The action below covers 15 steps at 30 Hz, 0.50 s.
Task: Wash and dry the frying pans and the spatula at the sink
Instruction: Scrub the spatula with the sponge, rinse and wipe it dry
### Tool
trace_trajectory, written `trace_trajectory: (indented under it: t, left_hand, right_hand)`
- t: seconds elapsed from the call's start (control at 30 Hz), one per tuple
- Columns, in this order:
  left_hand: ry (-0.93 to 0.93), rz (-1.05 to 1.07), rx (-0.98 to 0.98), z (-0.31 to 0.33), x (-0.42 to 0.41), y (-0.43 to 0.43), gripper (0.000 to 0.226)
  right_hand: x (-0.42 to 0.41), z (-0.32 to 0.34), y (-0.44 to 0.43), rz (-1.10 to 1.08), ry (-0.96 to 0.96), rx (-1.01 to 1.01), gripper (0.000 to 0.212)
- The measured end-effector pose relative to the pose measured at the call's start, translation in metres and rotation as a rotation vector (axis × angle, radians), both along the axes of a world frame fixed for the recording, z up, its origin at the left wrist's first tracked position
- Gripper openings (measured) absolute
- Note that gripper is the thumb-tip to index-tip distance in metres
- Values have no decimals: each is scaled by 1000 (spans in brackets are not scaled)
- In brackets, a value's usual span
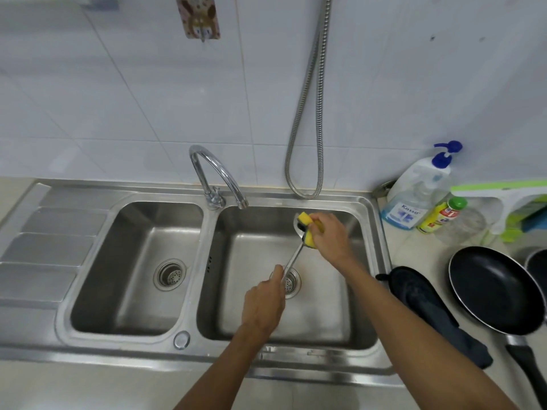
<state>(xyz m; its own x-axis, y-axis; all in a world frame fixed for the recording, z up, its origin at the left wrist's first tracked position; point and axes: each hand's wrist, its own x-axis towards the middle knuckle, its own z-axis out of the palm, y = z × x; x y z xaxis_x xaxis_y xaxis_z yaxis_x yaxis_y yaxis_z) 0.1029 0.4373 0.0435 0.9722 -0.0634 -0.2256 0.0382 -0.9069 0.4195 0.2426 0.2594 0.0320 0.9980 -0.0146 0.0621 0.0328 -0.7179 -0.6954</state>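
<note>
**Operator:** Status of the left hand?
**Inspector:** The left hand (262,303), nearest the viewpoint, has its fingers curled round the lower end of the spatula (294,255) handle, above the drain of the right basin of the sink (207,238).
**Operator:** And the right hand?
**Inspector:** The right hand (328,235) grips a yellow sponge (305,218) folded over the spatula's head, near the basin's rear wall.
**Operator:** Location of the pans?
**Inspector:** One black frying pan (494,291) lies on the tabletop (414,253) right of the sink, handle towards the viewer. A second pan (537,267) is cut off by the right edge. A dark cloth (426,303) lies between sink and frying pan.
</note>
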Motion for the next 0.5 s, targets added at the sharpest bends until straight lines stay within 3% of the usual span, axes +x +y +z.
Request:
trace_trajectory:
  t: [0.13, 0.2, 0.33, 0.4, 0.5]
  left_hand:
    - [1, -110, 83, 2, -13, 3, 21]
    - [-7, -95, 81, 2, -12, 3, 21]
    - [9, 63, -24, 4, 5, 5, 18]
    - [23, 110, -39, 3, 10, 8, 29]
    - [21, 189, -87, 1, 7, 7, 39]
  right_hand:
    - [30, 5, -10, -109, 126, -47, 14]
    - [23, 10, 1, -92, 89, -98, 14]
    - [-44, 12, 54, 230, -191, -133, 12]
    - [-74, 14, 66, 407, -369, -219, 8]
    - [-77, 9, 61, 555, -438, -303, 5]
